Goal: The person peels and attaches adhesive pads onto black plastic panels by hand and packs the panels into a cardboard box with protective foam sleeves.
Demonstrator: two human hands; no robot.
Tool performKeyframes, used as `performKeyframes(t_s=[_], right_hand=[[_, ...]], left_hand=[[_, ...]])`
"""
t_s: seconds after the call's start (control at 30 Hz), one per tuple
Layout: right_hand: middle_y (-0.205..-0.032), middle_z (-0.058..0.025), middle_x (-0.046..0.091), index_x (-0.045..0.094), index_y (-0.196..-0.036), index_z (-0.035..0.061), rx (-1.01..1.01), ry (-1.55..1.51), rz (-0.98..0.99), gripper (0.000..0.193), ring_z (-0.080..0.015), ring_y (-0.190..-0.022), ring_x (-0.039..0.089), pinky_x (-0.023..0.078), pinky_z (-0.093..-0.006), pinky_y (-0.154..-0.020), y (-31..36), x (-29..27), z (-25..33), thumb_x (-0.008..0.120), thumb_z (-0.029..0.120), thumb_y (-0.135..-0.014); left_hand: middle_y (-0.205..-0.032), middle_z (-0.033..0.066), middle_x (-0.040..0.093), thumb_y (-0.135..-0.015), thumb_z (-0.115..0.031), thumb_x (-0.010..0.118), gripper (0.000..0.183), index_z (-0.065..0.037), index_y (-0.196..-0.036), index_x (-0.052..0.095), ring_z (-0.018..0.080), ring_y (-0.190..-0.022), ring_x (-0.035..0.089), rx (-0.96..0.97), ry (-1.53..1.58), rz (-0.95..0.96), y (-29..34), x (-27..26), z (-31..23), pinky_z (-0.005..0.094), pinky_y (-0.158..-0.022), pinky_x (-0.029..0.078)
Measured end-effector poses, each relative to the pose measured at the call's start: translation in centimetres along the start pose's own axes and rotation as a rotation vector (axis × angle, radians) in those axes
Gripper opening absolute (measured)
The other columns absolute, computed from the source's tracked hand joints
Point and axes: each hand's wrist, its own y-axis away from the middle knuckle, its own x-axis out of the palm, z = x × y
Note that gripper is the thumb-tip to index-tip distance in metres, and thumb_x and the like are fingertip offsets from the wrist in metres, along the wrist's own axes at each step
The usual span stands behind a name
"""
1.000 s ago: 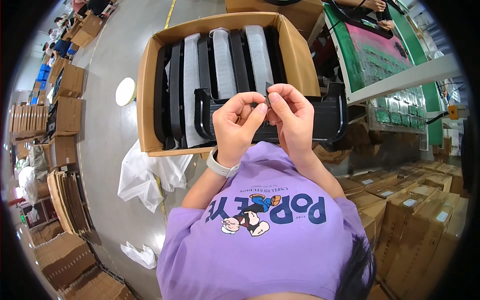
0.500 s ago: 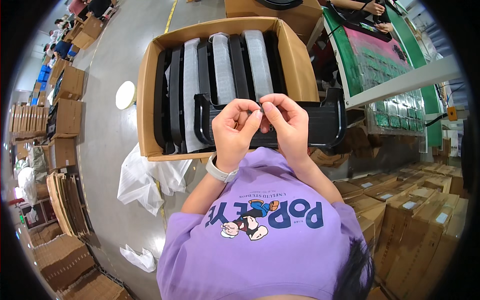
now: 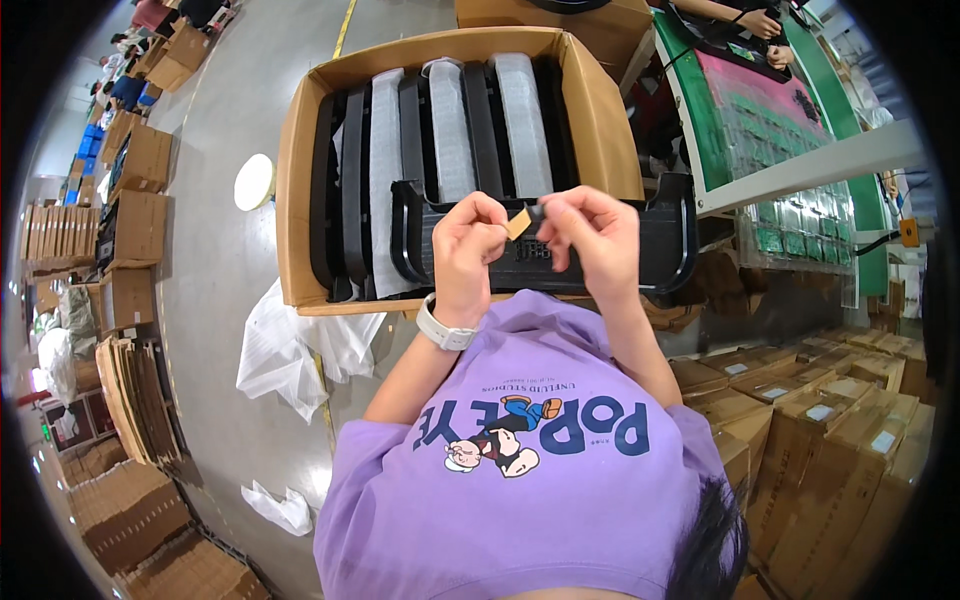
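My left hand is closed, its thumb and forefinger pinching a small tan strip. Beside it, my right hand pinches a small black piece that meets the strip's upper end; whether the two are joined I cannot tell. Both hands are over a long black plastic panel with raised curved ends, which lies across the near part of an open cardboard box. Inside the box, black panels stand on edge in a row, with white foam sheets between several of them.
White plastic film lies on the floor left of the box. A round pale lid is farther left. At the right, a green workbench holds clear trays, and another person's hands work there. Stacked cartons fill the lower right.
My hands have moved apart from a fingertip-to-fingertip pinch. A tan strip and a black piece now show between them, and the right hand has shifted slightly right.
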Motion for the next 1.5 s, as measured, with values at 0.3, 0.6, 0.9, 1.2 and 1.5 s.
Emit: performKeyframes(t_s=[0.3,0.6,0.9,1.2,1.5], right_hand=[[-0.067,-0.0057,0.063,0.064,-0.086,-0.0038,-0.155,0.186,-0.220,0.010,-0.0070,-0.051,0.056,0.043,-0.0185,-0.047,0.3,-1.0,-0.8,0.064,0.006,-0.085],[-0.072,-0.0050,0.064,0.064,-0.083,-0.0047,-0.462,0.521,-0.178,0.004,-0.0075,-0.058,0.060,0.046,-0.0178,-0.054,0.6,-0.1,-1.2,0.065,-0.003,-0.080],[-0.070,-0.0091,0.063,0.063,-0.079,-0.0024,-0.772,0.765,-0.178,0.010,-0.0140,-0.059,0.062,0.047,-0.0219,-0.053,0.4,-0.3,-1.1,0.070,-0.005,-0.073],[-0.067,-0.0095,0.061,0.063,-0.078,-0.0015,-0.812,0.732,-0.059,0.014,-0.0181,-0.056,0.061,0.047,-0.0238,-0.050,0.8,0.0,-1.1,0.072,-0.006,-0.068],[-0.064,-0.0056,0.057,0.062,-0.076,0.0021,-0.758,0.806,0.106,0.012,-0.0140,-0.051,0.056,0.044,-0.0241,-0.045,0.8,-0.5,-1.7,0.072,0.001,-0.070]], left_hand=[[-0.083,0.0068,0.051,-0.072,-0.010,0.052,0.013,-0.007,-0.071,0.040,0.0091,-0.049,0.034,-0.308,0.752,0.145,-0.5,-1.2,1.5,0.0221,-0.046,0.029],[-0.063,0.0021,0.041,-0.073,-0.009,0.047,0.008,-0.009,-0.074,0.038,0.0096,-0.044,0.027,-0.409,0.922,0.235,-0.5,-0.6,1.9,0.0243,-0.045,0.025],[-0.064,0.0012,0.036,-0.081,-0.018,0.043,0.020,-0.009,-0.064,0.039,0.0109,-0.051,0.034,-0.371,0.859,0.322,-0.5,0.2,2.5,0.0245,-0.047,0.027],[-0.061,-0.0011,0.045,-0.087,-0.039,0.053,0.037,-0.014,-0.062,0.042,0.0111,-0.050,0.039,-0.657,0.559,0.004,0.5,1.3,2.0,0.0239,-0.049,0.029],[-0.058,-0.0072,0.041,-0.087,-0.017,0.061,0.015,-0.011,-0.074,0.055,0.0028,-0.049,0.035,-0.452,0.343,-0.017,-0.1,0.5,2.7,0.0184,-0.044,0.025]])
